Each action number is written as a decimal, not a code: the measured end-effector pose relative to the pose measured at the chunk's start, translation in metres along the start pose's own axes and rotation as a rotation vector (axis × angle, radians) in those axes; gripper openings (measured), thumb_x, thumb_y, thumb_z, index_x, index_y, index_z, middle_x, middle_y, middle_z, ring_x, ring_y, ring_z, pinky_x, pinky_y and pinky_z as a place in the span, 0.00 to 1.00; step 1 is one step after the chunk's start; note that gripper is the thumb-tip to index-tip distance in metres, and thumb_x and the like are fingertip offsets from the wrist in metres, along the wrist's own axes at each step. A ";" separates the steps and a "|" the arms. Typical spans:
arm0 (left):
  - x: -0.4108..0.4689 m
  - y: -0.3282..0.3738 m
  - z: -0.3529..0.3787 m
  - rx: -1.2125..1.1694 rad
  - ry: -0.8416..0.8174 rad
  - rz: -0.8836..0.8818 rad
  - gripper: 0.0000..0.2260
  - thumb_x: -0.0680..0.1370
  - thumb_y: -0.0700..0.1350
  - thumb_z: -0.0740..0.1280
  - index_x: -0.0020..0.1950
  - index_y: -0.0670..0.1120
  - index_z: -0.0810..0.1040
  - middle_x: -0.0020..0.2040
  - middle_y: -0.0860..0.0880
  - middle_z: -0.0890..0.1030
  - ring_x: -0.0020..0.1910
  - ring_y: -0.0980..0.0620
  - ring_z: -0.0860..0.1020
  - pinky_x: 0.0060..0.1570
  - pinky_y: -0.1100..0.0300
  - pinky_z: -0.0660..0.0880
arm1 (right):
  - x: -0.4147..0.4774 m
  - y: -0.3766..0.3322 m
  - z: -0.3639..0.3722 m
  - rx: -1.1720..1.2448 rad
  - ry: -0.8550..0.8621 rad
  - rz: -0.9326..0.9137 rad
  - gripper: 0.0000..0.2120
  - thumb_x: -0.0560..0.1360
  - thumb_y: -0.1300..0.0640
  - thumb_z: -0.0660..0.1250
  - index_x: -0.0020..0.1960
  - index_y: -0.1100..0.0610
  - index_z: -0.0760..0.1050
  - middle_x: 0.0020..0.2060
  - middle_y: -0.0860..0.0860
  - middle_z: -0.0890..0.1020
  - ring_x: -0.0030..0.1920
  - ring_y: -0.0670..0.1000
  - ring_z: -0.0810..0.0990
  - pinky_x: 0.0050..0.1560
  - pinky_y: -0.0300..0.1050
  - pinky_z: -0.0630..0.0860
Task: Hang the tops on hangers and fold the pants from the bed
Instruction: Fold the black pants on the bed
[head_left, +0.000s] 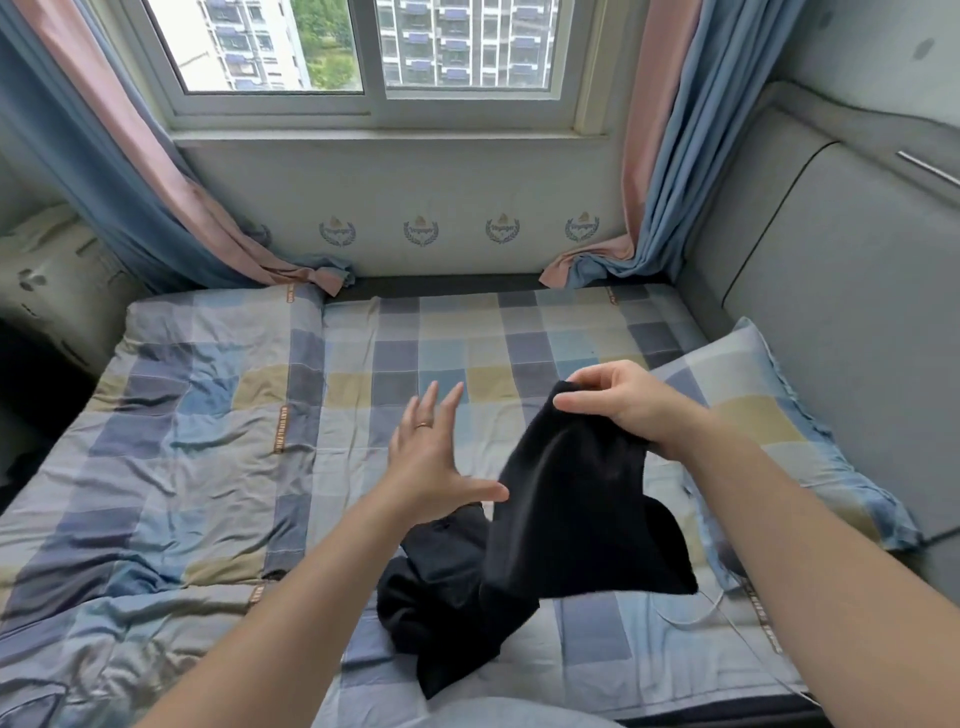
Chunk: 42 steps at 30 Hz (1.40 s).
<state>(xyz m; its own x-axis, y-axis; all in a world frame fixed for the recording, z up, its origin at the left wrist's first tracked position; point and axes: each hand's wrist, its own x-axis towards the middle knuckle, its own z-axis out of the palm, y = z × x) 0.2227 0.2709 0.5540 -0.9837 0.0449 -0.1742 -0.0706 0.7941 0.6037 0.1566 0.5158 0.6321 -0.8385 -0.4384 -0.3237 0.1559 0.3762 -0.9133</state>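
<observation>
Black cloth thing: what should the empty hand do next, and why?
Probably the left hand, open and empty beside it, should take a free edge of the black fabric garment. Only the right hand pinches it at its top, so the rest hangs crumpled onto the checked bedsheet.

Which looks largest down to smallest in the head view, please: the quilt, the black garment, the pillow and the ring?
1. quilt
2. black garment and pillow: look alike, and the garment is nearer the camera, so unranked
3. ring
</observation>
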 end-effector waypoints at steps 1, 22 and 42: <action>0.003 0.010 0.001 -0.013 -0.007 0.103 0.58 0.63 0.65 0.78 0.80 0.64 0.41 0.81 0.59 0.38 0.80 0.53 0.35 0.78 0.43 0.43 | -0.004 -0.009 -0.002 -0.093 -0.070 -0.004 0.03 0.76 0.56 0.73 0.47 0.55 0.85 0.44 0.55 0.87 0.44 0.54 0.86 0.43 0.44 0.82; 0.003 0.049 0.033 -0.763 -0.111 -0.111 0.12 0.83 0.55 0.64 0.53 0.49 0.82 0.47 0.50 0.87 0.52 0.47 0.84 0.57 0.49 0.80 | -0.003 -0.033 -0.029 -0.641 0.586 -0.455 0.16 0.77 0.61 0.69 0.63 0.53 0.78 0.61 0.48 0.79 0.65 0.51 0.74 0.70 0.53 0.66; 0.006 0.048 -0.055 -1.444 -0.181 -0.052 0.28 0.81 0.63 0.59 0.71 0.45 0.74 0.67 0.44 0.80 0.66 0.45 0.79 0.67 0.47 0.71 | -0.001 0.077 0.068 0.109 0.047 0.021 0.10 0.80 0.57 0.68 0.56 0.43 0.79 0.51 0.36 0.85 0.53 0.35 0.81 0.52 0.32 0.75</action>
<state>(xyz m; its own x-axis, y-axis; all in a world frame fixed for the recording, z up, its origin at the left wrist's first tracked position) 0.2046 0.2760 0.6252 -0.9486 0.1966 -0.2479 -0.3139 -0.4867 0.8152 0.2052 0.4897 0.5455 -0.8574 -0.3916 -0.3338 0.2276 0.2931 -0.9286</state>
